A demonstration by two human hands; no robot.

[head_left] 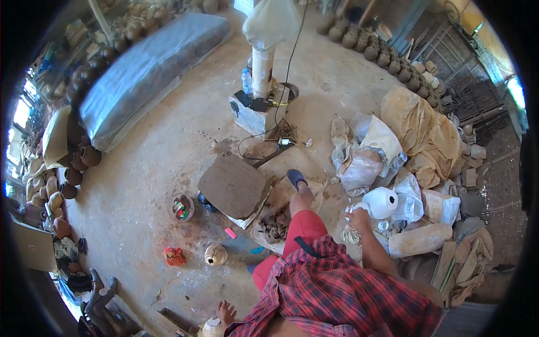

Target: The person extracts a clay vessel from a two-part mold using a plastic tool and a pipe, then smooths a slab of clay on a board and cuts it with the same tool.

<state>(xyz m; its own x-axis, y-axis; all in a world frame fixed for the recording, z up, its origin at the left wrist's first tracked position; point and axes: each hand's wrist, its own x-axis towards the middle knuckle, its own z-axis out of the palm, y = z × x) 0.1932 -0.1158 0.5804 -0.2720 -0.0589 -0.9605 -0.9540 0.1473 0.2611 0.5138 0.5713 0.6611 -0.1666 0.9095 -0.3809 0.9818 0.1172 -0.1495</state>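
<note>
My right hand (357, 218) is closed on the near end of a white plastic jug (380, 203), among bags and bundles at my right. Below it lies a pale cloth bundle (351, 236). My left hand (227, 313) hangs with fingers apart at the bottom edge, near a pale round object (211, 328) partly out of view. In front of me stands a clay-covered board (231, 185), with a tub of small coloured items (181, 208), a red bundle (174, 256) and a pale round pot (215, 254) on the floor to its left.
A pillar (263, 70) on a block carries a cable. A plastic-covered stack (151, 73) and clay pots (76, 163) line the left. More pots (382, 59) stand at back right, tarps (421, 135) at right. Another person's legs (101, 297) show at lower left.
</note>
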